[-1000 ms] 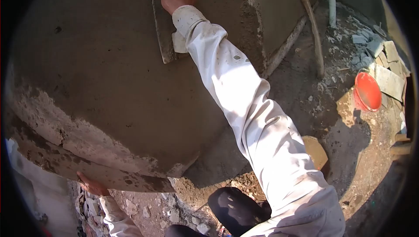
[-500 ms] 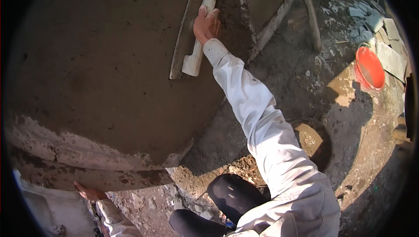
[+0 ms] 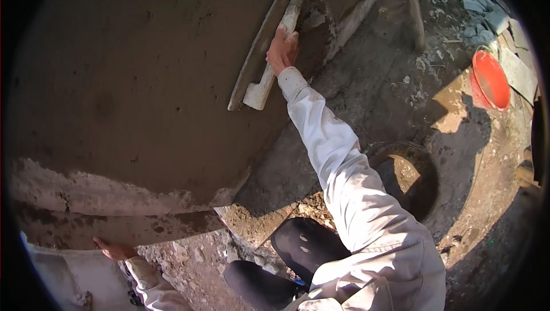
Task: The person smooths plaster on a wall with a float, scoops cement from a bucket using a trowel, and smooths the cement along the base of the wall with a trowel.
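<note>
My right hand [image 3: 282, 52] is closed around the pale handle of a long plastering float [image 3: 259, 92]. The float's blade lies tilted along the brown, wet-looking plaster [image 3: 143, 99], near its right-hand border. At the lower left, my left hand [image 3: 116, 250] rests by the lower edge of a damp-stained board [image 3: 143, 228], one digit stretched out against it. Its other fingers are partly hidden, but the hand looks open with nothing held in it.
A red bucket [image 3: 491, 80] stands tilted at the right, near broken slabs [image 3: 518, 73]. A round basin [image 3: 421, 196] with murky water sits beside my right sleeve. A wooden pole [image 3: 413, 10] leans at the top. Rubble [image 3: 200, 253] lies around my knees.
My right hand has drawn the float a little right and down across the plaster, and the float now leans more to the right. My left hand stays at the board while the view shifts slightly.
</note>
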Demonstrator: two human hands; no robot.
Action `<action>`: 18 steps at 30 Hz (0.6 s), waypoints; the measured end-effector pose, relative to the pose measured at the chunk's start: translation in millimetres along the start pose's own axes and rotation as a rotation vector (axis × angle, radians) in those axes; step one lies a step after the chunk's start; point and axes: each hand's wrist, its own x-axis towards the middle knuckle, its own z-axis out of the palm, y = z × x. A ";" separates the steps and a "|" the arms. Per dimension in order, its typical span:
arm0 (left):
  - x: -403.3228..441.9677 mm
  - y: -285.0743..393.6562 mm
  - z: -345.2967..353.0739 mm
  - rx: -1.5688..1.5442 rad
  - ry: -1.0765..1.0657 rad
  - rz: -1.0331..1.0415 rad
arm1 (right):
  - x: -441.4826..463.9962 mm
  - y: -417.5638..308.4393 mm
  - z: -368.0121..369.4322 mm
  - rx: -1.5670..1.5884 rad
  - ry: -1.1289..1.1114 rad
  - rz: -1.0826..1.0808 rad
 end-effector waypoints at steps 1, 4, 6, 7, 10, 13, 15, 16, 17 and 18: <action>-0.4 -2.4 -3.5 0.054 -0.028 0.043 | 7.8 23.1 10.8 -0.060 0.057 -0.080; -10.2 15.8 2.3 -0.048 -0.029 -0.028 | -11.1 -2.1 23.4 -0.207 0.090 -0.300; -6.6 11.0 3.6 0.022 -0.025 0.020 | -9.9 -27.3 34.7 -0.178 -0.019 -0.499; 5.3 -10.7 -1.2 0.159 -0.025 0.121 | -11.2 -43.7 39.7 -0.196 -0.030 -0.641; 10.8 -26.7 -7.4 0.366 -0.012 0.290 | -3.5 -71.8 44.8 -0.179 0.003 -0.801; -4.0 2.0 2.3 0.079 0.003 0.039 | 20.0 -35.7 28.5 -0.133 0.031 -0.751; -12.7 17.6 9.0 -0.098 0.000 -0.107 | 30.9 19.7 0.0 -0.130 0.051 -0.419; -13.3 18.6 9.3 -0.110 -0.011 -0.108 | 29.7 43.1 -13.1 -0.033 0.018 -0.180; -11.8 19.0 7.5 -0.123 -0.024 -0.107 | 28.7 66.8 -26.1 0.063 0.007 0.059; -5.2 8.2 6.5 -0.104 -0.023 -0.058 | 33.7 93.6 -31.4 0.079 -0.008 0.119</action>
